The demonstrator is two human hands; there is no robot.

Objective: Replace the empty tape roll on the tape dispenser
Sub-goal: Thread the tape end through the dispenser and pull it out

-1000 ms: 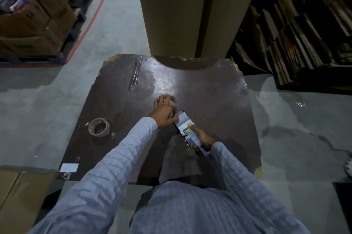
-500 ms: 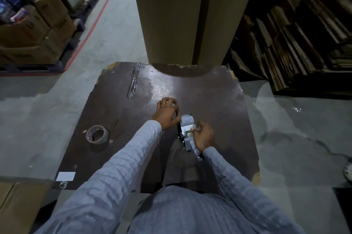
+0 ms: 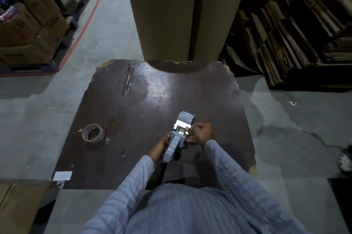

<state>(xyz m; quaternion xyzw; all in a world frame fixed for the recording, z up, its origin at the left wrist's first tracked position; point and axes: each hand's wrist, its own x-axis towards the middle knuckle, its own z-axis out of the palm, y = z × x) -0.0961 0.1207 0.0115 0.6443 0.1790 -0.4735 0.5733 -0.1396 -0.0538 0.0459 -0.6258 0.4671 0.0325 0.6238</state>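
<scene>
Scanning from the left: white card point(image 3: 62, 175) at the near-left corner of the dark desk point(image 3: 219, 100). Tape roll point(image 3: 93, 133) lies flat on the desk, well apart from both hands, nothing touching it. Cannot tell from here whether it is the spent core or the fresh roll. Strip of clear tape point(image 3: 129, 78) stuck to the desk farther back.

Centre: left hand point(image 3: 158, 149) closed around the handle of the grey tape dispenser point(image 3: 179, 134), held just above the desk, handle toward the body, blade end pointing away. Right hand point(image 3: 202, 133) pinched on the dispenser's right side at the bright metal plate near the hub. What sits on the hub is hidden by the frame and fingers.

Judgement: the step looks like working at the hub side, freeing or seating a roll. To do it well, keep the handle grip firm so the body does not twist, slide the roll along the hub axis rather than prying, and keep fingertips clear of the toothed blade at the far end.
</scene>
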